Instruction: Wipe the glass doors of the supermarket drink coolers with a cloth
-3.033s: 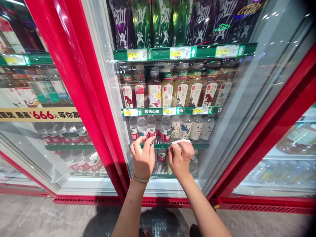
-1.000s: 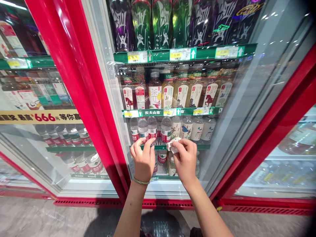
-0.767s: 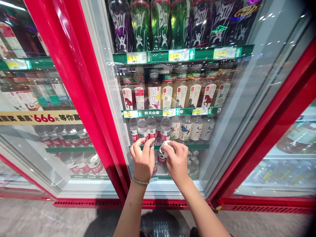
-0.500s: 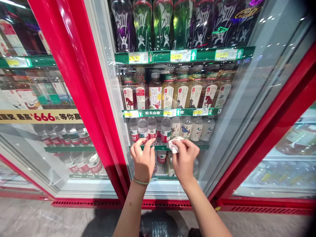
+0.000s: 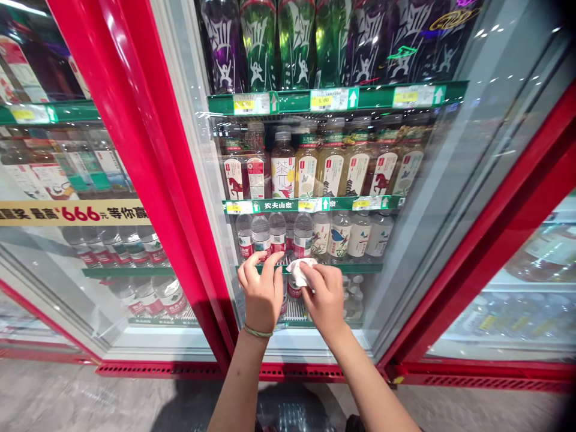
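Observation:
Between the fingers of my right hand point(image 5: 326, 295) is a crumpled white tissue point(image 5: 300, 273), held in front of the glass door point(image 5: 294, 342) of a drinks cooler. To its left is my left hand point(image 5: 263, 291), with its fingers bent and spread apart and nothing in them. A thin band point(image 5: 258, 331) circles my left wrist. Behind both hands, water bottles point(image 5: 303, 235) with red labels stand on a lower shelf. Whether either hand touches the glass I cannot tell.
Red door frames point(image 5: 148, 150) border the cooler on the left and right. Tea bottles point(image 5: 307, 165) and large green and purple bottles point(image 5: 296, 45) fill the upper shelves. A red vented base point(image 5: 162, 369) runs along the grey floor point(image 5: 58, 396).
My right hand has moved left and slightly down with the tissue, closer to my left hand. The left hand has stayed nearly in place.

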`<state>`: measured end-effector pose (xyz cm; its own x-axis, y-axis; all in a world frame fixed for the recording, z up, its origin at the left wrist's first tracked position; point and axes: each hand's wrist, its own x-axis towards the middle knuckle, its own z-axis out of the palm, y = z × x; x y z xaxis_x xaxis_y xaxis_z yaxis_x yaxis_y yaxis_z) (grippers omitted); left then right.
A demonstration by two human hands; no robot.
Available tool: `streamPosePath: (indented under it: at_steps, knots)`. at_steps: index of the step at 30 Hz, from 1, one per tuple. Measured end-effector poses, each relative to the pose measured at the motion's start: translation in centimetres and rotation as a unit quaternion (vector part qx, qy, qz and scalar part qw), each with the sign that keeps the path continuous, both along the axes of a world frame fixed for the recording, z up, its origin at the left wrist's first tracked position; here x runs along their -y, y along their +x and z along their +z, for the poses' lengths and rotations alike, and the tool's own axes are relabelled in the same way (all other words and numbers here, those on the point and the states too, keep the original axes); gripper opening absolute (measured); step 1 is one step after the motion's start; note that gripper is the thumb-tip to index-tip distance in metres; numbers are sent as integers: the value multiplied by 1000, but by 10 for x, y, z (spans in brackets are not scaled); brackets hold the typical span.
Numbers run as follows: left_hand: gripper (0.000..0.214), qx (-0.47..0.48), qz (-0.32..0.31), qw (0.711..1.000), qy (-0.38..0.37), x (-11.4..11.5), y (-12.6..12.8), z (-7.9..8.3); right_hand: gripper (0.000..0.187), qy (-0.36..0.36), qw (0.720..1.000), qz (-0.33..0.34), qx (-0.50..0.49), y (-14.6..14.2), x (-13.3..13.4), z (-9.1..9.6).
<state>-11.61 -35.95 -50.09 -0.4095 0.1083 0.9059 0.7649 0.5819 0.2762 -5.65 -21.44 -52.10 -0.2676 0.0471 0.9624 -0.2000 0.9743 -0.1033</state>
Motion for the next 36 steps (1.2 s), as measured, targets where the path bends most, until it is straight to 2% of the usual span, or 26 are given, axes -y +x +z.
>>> streamPosePath:
  at_steps: [2, 6, 11, 16, 21, 26, 31, 36]
  knots:
    - [32, -2, -3, 1000, -3, 1, 0, 0, 44, -14, 1000, 11, 19, 1, 2, 1]
    - [33, 0, -5, 1000, -7, 2, 0, 0, 42, -87, 996, -13, -20, 4, 0, 8]
    - [33, -12, -3, 1000, -9, 3, 0, 0, 34, -25, 999, 10, 37, 8, -3, 12]
    - [32, -3, -4, 1000, -14, 6, -2, -2, 34, -97, 994, -44, -26, 9, -6, 14]
    - [32, -10, 1, 1000, -14, 8, -3, -3, 35, -7, 999, -1, 37, 7, 2, 13]
    - [32, -9, 3, 1000, -16, 9, -4, -3, 37, -88, 994, -47, -33, 4, 2, 10]
    - [32, -5, 7, 1000, -16, 11, -4, -3, 42, 3, 1000, -10, 6, -2, 10, 6]
    - [33, -1, 5, 1000, -22, 14, -4, -2, 43, -86, 995, -30, -35, -2, 12, 8]
